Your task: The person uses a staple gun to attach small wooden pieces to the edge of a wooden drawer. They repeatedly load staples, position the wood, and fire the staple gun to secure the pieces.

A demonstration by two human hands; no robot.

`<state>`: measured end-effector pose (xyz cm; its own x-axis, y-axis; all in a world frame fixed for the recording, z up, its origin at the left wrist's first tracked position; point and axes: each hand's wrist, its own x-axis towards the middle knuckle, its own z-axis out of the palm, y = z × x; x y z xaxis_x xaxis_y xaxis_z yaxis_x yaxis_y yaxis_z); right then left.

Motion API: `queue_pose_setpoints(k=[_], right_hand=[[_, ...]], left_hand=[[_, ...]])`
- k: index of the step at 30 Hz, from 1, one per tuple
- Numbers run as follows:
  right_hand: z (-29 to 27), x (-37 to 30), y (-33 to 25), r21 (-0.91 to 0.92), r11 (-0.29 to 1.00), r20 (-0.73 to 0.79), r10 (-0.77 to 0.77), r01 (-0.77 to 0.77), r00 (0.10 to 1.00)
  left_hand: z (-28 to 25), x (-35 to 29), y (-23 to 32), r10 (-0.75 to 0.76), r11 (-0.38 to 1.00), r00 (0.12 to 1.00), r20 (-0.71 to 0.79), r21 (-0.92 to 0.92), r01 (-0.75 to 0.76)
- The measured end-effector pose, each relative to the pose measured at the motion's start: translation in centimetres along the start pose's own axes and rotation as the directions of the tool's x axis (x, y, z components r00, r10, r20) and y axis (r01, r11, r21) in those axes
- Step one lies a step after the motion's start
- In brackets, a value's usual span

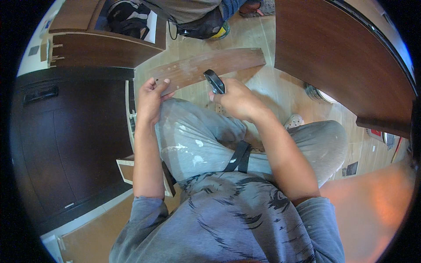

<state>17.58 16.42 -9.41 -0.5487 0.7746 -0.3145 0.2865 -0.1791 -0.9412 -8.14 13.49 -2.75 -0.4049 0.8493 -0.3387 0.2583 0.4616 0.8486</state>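
Observation:
A long brown wooden board (193, 68) stretches across in front of my knees. Small pale spots dot its face, most of them toward the left end. My left hand (150, 98) grips that left end, thumb on the upper face and fingers at the underside. In my right hand (237, 98) is a black tool with a rounded, loop-like head (214, 79), held close to the board's near edge. My fist covers the tool's lower part, so its exact kind cannot be made out.
A dark cabinet panel (74, 144) stands at left, below a brown wooden cabinet (101, 48) holding a black bag (128, 18). Another brown panel (342, 57) rises at right, with cans (322, 93) beneath. A person in a grey top (188, 9) sits ahead.

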Motion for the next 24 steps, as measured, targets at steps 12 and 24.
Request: queue_pose_setpoints(k=[12, 24], right_hand=[[0.0, -0.8, 0.9, 0.801, 0.544, 0.482, -0.337, -0.251, 0.809], [-1.3, -1.2, 2.5, 0.881, 0.319, 0.465, -0.72, -0.349, 0.516]], left_hand=[[1.1, -3.4, 0.7, 0.084, 0.995, 0.996, 0.018, -0.05, -0.083], [-1.3, -8.4, 1.0, -0.033, 0.979, 0.991, 0.13, 0.206, 0.006]])
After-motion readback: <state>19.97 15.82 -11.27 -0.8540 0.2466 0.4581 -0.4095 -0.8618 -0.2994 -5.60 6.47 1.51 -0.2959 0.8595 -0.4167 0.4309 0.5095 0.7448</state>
